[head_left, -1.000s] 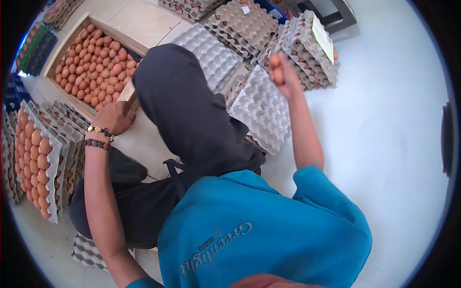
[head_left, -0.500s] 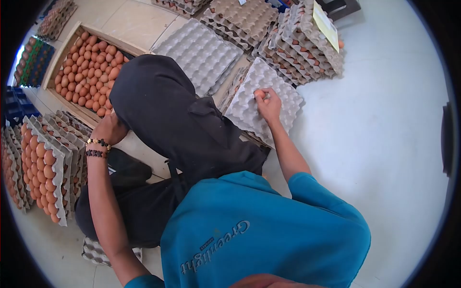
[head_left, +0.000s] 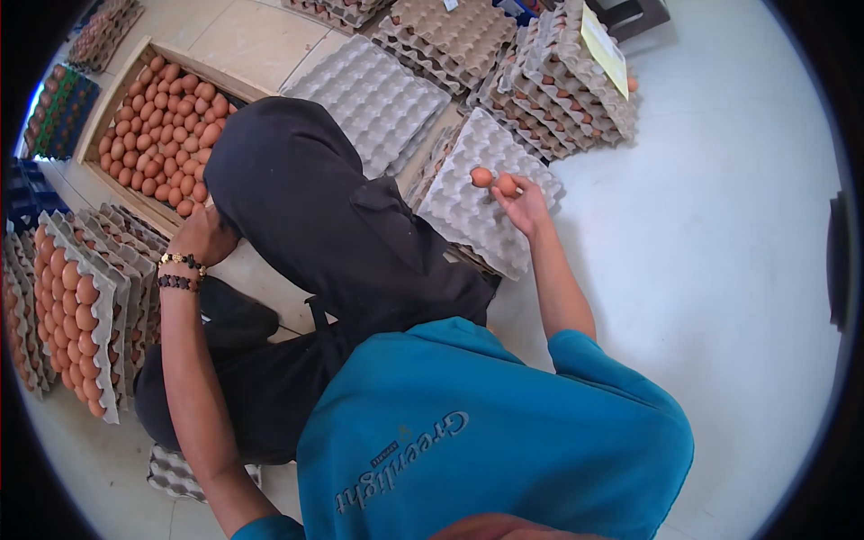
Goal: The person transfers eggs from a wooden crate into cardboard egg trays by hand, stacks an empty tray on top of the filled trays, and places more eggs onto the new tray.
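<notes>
Head: right hand point(head_left: 524, 206) holding egg point(head_left: 507, 185) near tray point(head_left: 466, 214) edge; wide floor point(head_left: 711, 234) alongside.

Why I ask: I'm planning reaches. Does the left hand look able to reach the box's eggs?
Probably yes: the left hand is at the edge of the box, and the visible eggs lie uncovered.

Partly hidden behind raised knee point(head_left: 274, 144): wooden crate point(head_left: 92, 148) and, seemingly, left hand point(head_left: 203, 238). Cut off by top edge: far tray stack point(head_left: 338, 12).

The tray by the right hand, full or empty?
Nearly empty: the tray has one egg, the right hand holds another egg; other visible cups are bare.
</notes>
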A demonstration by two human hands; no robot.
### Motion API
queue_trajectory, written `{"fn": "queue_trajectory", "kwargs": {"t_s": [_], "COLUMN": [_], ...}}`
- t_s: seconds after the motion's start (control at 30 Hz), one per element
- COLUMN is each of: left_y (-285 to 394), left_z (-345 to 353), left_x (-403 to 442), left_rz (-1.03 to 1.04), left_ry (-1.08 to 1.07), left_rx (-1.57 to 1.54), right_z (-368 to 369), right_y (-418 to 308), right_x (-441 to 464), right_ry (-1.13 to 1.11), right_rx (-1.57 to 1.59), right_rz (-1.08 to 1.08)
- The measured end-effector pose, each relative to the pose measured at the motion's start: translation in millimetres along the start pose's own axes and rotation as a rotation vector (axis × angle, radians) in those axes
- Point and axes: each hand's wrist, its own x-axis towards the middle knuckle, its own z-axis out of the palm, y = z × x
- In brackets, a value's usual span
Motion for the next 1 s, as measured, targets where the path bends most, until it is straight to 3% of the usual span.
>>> {"fn": "queue_trajectory", "kwargs": {"t_s": [0.13,0.23,0.33,0.43,0.5,0.57,0.63,0.7,0.77,0.83,0.87,0.93,0.97,1.0], "left_y": [-11.4,-13.4,-18.0,-18.4,-1.7,4.8,8.6,19.5,29.7,33.9,37.4,40.3,42.0,43.2], "left_z": [10.8,13.1,18.0,18.4,7.7,8.3,13.0,12.3,11.9,14.6,11.5,7.9,7.3,7.2], "left_x": [0.7,1.8,2.8,5.0,-4.7,-10.5,-10.1,-12.7,-15.5,-15.9,-18.4,-21.3,-22.1,-24.2], "left_rz": [-0.048,-0.065,-0.06,-0.043,-0.103,-0.133,-0.147,-0.156,-0.148,-0.174,-0.184,-0.221,-0.245,-0.261], "left_ry": [0.04,0.048,0.078,0.069,0.039,0.073,0.046,0.016,-0.011,-0.004,-0.008,0.025,0.031,0.049], "left_rx": [-0.018,-0.003,0.015,0.0,-0.007,-0.001,-0.001,0.016,0.086,0.079,0.074,0.068,0.083,0.097], "right_z": [-8.4,-14.4,-10.9,11.5,27.6,50.8,126.9,223.2,325.6,412.0,449.1,506.8,529.5,550.1], "right_y": [4.6,0.3,-3.6,-15.4,-25.7,-42.8,-66.9,-84.5,-83.5,-61.0,-42.6,5.1,33.3,64.2], "right_x": [0.7,-2.2,1.4,-16.0,-18.1,5.4,-9.3,-41.8,-79.0,-118.0,-118.1,-101.3,-84.0,-64.8], "right_ry": [0.175,0.065,0.047,0.218,0.248,0.122,-0.043,-0.188,-0.504,-0.734,-0.983,-1.256,-1.332,-1.384], "right_rx": [-0.518,-1.002,-1.242,-1.539,-1.547,-1.236,-1.116,-1.051,-0.945,-1.083,-1.136,-1.427,-1.709,-1.97], "right_rz": [-0.266,-0.511,-0.618,-0.713,-0.883,-1.001,-1.243,-1.221,-1.33,-1.246,-1.359,-1.26,-1.083,-1.047]}}
